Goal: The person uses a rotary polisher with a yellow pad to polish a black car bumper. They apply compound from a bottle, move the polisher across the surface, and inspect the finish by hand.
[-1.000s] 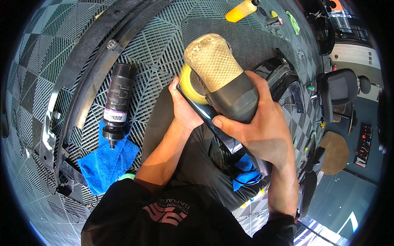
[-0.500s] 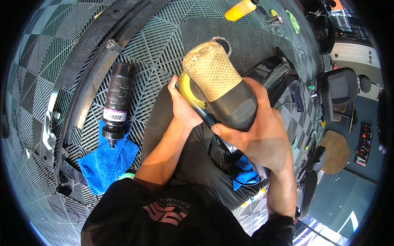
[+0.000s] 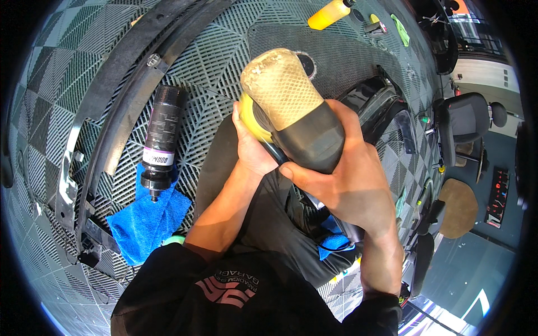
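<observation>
In the middle of the head view, my right hand (image 3: pixel 358 185) is closed around the black body of a power polisher (image 3: pixel 308 129). Its rounded end has a worn, tan, mesh-patterned cover. A yellow foam pad (image 3: pixel 250 119) shows at the polisher's left side. Next to the pad, my left hand (image 3: pixel 255 148) grips a dark glossy piece (image 3: pixel 274 152), mostly hidden under the polisher. The left fingers are largely out of sight behind the pad and that piece. Whether the pad presses on the piece, I cannot tell.
A black bottle (image 3: pixel 162 134) lies on the tiled floor, its cap on a blue cloth (image 3: pixel 148 224). Long dark car trim (image 3: pixel 126 112) curves along the left. Beyond my hands are a grey mat (image 3: pixel 269 39), a yellow bottle (image 3: pixel 329 14) and a black glossy car part (image 3: pixel 370 101).
The polisher and my right hand have shifted slightly left and toward the far side. The yellow pad looks more blurred now. My left hand has barely moved.
</observation>
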Available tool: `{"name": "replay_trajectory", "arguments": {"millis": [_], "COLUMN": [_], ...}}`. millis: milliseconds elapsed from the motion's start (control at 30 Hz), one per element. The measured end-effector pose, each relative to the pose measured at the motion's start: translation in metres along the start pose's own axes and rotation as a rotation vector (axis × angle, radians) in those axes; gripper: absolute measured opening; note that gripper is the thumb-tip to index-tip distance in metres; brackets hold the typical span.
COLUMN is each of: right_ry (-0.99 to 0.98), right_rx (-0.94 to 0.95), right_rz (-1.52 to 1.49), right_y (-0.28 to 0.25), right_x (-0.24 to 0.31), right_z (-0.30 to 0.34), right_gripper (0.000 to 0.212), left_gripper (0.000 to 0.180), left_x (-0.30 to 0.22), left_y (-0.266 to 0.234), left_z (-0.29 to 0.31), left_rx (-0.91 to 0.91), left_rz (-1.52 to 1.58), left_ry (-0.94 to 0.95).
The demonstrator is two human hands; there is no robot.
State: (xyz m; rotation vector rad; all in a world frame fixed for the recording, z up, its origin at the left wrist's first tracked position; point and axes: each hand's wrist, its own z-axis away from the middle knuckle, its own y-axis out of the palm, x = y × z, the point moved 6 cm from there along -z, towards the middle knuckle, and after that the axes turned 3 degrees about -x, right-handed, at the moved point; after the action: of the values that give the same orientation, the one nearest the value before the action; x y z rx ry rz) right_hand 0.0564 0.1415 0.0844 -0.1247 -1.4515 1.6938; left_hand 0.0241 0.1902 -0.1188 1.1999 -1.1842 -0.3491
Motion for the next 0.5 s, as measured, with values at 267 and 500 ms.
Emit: {"name": "replay_trajectory", "arguments": {"millis": [267,500], "right_ry": [-0.016,0.057], "right_rx": [-0.046,-0.031], "right_rz": [-0.106,-0.056], "right_y": [-0.002,-0.003], "right_x": [-0.022,-0.035], "right_z": [0.022,0.044], "right_gripper": [0.096,0.099], "left_gripper": [0.101,0.109], "left_x": [0.003,0.004], "left_y": [-0.002,-0.005], "left_z": [0.005,0.004], "left_rx": [-0.297,-0.069], "left_rz": [-0.237,-0.061], "left_ry": [-0.029,-0.131]}}
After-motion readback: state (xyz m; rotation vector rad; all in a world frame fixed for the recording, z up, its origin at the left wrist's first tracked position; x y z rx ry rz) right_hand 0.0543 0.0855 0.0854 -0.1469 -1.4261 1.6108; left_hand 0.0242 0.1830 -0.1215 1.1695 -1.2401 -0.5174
